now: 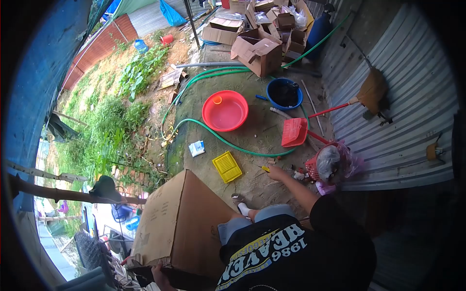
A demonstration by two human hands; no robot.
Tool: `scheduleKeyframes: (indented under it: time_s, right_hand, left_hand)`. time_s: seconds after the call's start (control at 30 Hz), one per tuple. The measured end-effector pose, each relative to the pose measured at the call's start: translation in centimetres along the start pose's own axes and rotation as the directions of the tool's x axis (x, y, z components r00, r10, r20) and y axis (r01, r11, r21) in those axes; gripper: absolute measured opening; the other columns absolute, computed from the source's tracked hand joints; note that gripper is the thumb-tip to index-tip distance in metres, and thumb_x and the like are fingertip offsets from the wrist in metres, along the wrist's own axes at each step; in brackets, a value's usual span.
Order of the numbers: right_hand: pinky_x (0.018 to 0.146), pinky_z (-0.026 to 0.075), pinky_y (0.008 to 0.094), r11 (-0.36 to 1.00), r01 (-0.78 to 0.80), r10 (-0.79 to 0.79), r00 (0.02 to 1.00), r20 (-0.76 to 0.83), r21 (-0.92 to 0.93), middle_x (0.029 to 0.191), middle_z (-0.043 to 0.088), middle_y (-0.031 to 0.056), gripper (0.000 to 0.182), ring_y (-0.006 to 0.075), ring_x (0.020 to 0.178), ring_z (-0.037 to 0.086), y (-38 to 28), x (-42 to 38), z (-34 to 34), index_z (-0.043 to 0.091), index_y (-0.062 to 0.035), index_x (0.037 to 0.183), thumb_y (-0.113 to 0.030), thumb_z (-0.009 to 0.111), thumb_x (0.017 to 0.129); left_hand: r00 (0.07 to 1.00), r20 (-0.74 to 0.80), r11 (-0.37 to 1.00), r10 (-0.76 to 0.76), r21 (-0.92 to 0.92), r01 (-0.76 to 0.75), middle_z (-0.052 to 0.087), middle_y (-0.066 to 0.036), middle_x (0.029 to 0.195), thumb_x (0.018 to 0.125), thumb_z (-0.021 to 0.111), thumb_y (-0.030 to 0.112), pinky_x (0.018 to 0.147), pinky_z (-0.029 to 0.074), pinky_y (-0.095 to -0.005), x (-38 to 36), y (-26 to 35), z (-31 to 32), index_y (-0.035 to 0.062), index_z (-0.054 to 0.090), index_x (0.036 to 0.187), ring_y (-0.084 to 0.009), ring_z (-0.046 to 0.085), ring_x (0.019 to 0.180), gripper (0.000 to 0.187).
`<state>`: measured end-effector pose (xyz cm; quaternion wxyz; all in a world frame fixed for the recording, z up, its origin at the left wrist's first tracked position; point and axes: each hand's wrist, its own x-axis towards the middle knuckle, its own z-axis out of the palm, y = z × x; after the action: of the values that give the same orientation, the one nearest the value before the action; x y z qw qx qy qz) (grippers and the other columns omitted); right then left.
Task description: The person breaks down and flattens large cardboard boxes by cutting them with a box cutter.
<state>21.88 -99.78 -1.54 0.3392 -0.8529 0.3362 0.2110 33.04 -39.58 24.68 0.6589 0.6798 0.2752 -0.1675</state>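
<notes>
A large cardboard box (199, 218) is tilted against my legs at the lower left. My left hand (161, 277) grips its lower edge near a torn flap, with the fingers partly hidden. Out to the right, my right hand (278, 173) is closed around a yellow utility knife (265, 169), its thin blade pointing left. The knife is apart from the box. A yellow plastic basket (227, 167) lies on the ground between the box and the knife.
Ahead stand a red basin (225, 111) and a blue tub (284, 93), with a green hose (213, 135) looping around. A red dustpan (294, 132) and a red bin (326, 164) are at right. Cardboard boxes (259, 51) pile up behind. A corrugated wall (407, 111) borders the right.
</notes>
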Motion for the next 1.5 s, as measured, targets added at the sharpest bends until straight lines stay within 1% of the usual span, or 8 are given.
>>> scheduleKeyframes:
  time_s: [0.37,0.63,0.73,0.87,0.97,1.17,1.23,1.5]
  right_hand:
    - [0.077,0.045,0.0396,0.935,-0.047,0.125,0.971,0.202,-0.352,0.099,0.058,0.0205,0.033,0.0324,0.091,0.056,5.5,-8.4,-1.7,0.054,-0.0018,0.098,-0.019,0.053,0.070]
    - [0.047,0.047,0.0330,0.973,-0.047,0.117,0.946,0.301,-0.227,0.069,0.062,0.0121,0.032,0.0210,0.054,0.060,12.1,-12.0,0.9,0.056,-0.0016,0.098,-0.014,0.051,0.070]
    - [0.045,0.046,0.0333,0.984,-0.148,0.167,0.957,0.236,-0.095,0.067,0.062,0.0111,0.031,0.0207,0.054,0.060,14.2,-13.5,0.3,0.056,-0.0014,0.097,-0.012,0.050,0.070]
    - [0.043,0.045,0.0331,0.967,-0.141,0.189,0.954,0.231,-0.211,0.066,0.061,0.0111,0.027,0.0207,0.053,0.060,16.5,-14.2,-0.7,0.058,-0.0017,0.093,-0.011,0.050,0.069]
    - [0.044,0.046,0.0336,0.959,-0.196,0.242,0.942,0.232,-0.205,0.067,0.061,0.0121,0.026,0.0217,0.052,0.059,17.6,-13.2,-0.4,0.059,-0.0008,0.091,-0.012,0.052,0.069]
    - [0.069,0.047,0.0372,0.926,-0.028,0.073,0.992,0.105,-0.376,0.088,0.062,0.0173,0.031,0.0283,0.082,0.061,15.4,-12.3,1.1,0.060,0.0008,0.094,-0.017,0.053,0.070]
    - [0.065,0.048,0.0365,0.941,-0.014,0.069,0.986,0.151,-0.339,0.084,0.062,0.0169,0.029,0.0269,0.076,0.062,13.8,-12.5,1.2,0.060,0.0016,0.092,-0.016,0.052,0.070]
    - [0.054,0.048,0.0349,0.981,-0.064,0.110,0.961,0.252,-0.186,0.072,0.063,0.0152,0.026,0.0236,0.061,0.062,9.1,-14.1,1.2,0.059,0.0056,0.087,-0.015,0.052,0.072]
  left_hand:
    - [0.948,-0.314,0.978,0.057,0.209,0.010,0.057,-0.012,0.079,0.084,0.050,0.019,0.057,0.046,-0.0346,-6.0,-20.0,-14.1,-0.0034,0.051,0.090,-0.0216,0.056,0.067,0.023]
    - [0.839,-0.544,0.920,-0.017,0.321,0.227,0.057,-0.013,0.078,0.086,0.046,0.019,0.053,0.044,-0.0379,-6.4,-39.0,-15.3,-0.0051,0.052,0.090,-0.0243,0.055,0.066,0.026]
    - [0.769,-0.574,0.950,-0.282,-0.057,0.306,0.056,-0.014,0.073,0.086,0.047,0.021,0.048,0.041,-0.0397,-9.2,-40.4,-12.9,-0.0083,0.055,0.086,-0.0262,0.055,0.063,0.030]
    - [0.860,-0.509,0.996,-0.019,-0.085,-0.029,0.053,-0.006,0.085,0.085,0.038,0.022,0.060,0.042,-0.0319,-11.5,-43.6,-13.3,0.0026,0.050,0.096,-0.0199,0.053,0.076,0.025]
    - [0.950,-0.295,0.982,-0.104,-0.184,0.051,0.053,-0.007,0.089,0.082,0.039,0.021,0.063,0.041,-0.0320,-11.4,-43.5,-14.4,0.0057,0.050,0.096,-0.0193,0.053,0.080,0.023]
    - [0.762,-0.504,0.905,-0.407,-0.107,0.413,0.054,-0.006,0.086,0.080,0.041,0.021,0.062,0.041,-0.0319,-13.4,-41.7,-12.9,0.0070,0.052,0.093,-0.0168,0.052,0.076,0.022]
    - [0.904,-0.312,0.955,-0.292,-0.051,0.291,0.055,-0.012,0.091,0.075,0.046,0.013,0.061,0.043,-0.0382,-13.1,-43.2,-13.5,-0.0022,0.050,0.107,-0.0244,0.053,0.076,0.036]
    - [0.891,-0.377,0.837,-0.254,0.376,0.398,0.055,-0.016,0.100,0.074,0.043,0.014,0.075,0.044,-0.0361,-10.6,-43.2,-10.7,-0.0001,0.049,0.114,-0.0275,0.054,0.090,0.043]
